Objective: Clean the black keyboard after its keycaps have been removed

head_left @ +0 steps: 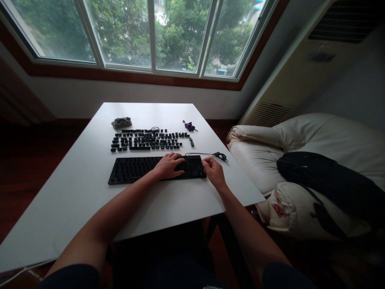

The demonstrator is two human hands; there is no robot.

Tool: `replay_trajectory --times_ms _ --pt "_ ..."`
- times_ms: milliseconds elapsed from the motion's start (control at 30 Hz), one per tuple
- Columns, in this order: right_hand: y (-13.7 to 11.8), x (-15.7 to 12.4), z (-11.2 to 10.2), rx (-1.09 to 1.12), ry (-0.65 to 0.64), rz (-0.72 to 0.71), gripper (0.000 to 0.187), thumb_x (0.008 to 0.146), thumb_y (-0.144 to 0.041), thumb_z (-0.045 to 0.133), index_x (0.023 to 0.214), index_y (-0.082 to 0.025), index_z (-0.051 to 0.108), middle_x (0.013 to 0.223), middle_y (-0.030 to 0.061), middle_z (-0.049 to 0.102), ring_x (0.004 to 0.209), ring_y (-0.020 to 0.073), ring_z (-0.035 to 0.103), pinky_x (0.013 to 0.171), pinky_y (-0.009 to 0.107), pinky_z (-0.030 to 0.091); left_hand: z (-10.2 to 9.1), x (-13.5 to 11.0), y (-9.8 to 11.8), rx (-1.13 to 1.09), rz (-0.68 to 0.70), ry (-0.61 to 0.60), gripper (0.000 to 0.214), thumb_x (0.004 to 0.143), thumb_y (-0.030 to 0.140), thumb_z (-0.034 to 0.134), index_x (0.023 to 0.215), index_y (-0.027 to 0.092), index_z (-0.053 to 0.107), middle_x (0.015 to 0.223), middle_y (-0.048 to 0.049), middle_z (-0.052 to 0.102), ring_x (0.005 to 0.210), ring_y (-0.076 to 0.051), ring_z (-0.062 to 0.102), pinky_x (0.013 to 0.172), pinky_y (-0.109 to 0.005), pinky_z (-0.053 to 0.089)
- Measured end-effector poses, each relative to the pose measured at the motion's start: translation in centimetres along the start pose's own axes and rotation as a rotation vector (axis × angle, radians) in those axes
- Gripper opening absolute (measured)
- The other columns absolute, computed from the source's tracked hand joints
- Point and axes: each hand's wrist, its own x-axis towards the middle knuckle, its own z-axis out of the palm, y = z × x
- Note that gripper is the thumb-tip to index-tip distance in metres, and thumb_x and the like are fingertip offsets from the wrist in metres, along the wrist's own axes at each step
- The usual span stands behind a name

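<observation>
A black keyboard base with its keycaps off lies on the white table. My left hand rests flat on its middle right part, fingers spread over the frame. At the keyboard's right end, my right hand has its fingers curled and pinched against the edge; what they hold, if anything, is too small to see. Several loose black keycaps are laid out in rows just beyond the keyboard.
A grey crumpled cloth lies at the back left, a purple tool at the back right. The keyboard's coiled cable sits near the table's right edge. A white beanbag with a dark garment stands to the right.
</observation>
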Motion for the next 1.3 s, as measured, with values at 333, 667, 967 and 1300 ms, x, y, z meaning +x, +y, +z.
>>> replay_trajectory --times_ms 333,667,967,1300 --pt "-1.0 2.3 0.3 -0.302 -0.145 0.096 0.013 0.087 -0.033 0.056 0.084 -0.022 0.062 0.059 -0.0013 0.066 0.056 0.0161 0.062 0.057 0.025 0.042 0.1 0.1 -0.1 -0.011 -0.006 -0.007 0.053 0.087 0.053 0.065 0.134 0.03 0.06 0.142 -0.0079 0.053 0.128 -0.031 0.049 0.111 -0.048 0.04" --pt "-3.4 3.3 0.3 -0.498 -0.277 -0.014 0.008 0.085 -0.022 0.056 0.083 -0.021 0.064 0.062 0.0006 0.068 0.063 0.017 0.061 0.06 0.026 0.037 0.0 0.0 0.0 -0.004 -0.008 -0.007 0.052 0.087 0.053 0.065 0.134 0.03 0.061 0.142 -0.008 0.054 0.127 -0.031 0.05 0.11 -0.049 0.04" --pt "-3.0 1.2 0.4 -0.582 -0.224 -0.126 0.01 0.092 -0.029 0.055 0.092 -0.024 0.064 0.072 0.0023 0.07 0.065 0.0193 0.062 0.061 0.027 0.036 0.1 0.1 0.0 -0.016 -0.006 -0.003 0.052 0.086 0.052 0.066 0.134 0.03 0.061 0.142 -0.0081 0.054 0.128 -0.031 0.05 0.111 -0.049 0.04" --pt "0.1 -3.7 0.9 -0.586 -0.09 -0.282 0.027 0.101 -0.038 0.041 0.101 -0.022 0.062 0.075 0.0047 0.068 0.067 0.0209 0.064 0.066 0.028 0.04 0.4 0.0 -0.2 -0.021 -0.018 -0.005 0.053 0.086 0.053 0.065 0.135 0.03 0.06 0.142 -0.0084 0.053 0.128 -0.031 0.049 0.111 -0.05 0.039"
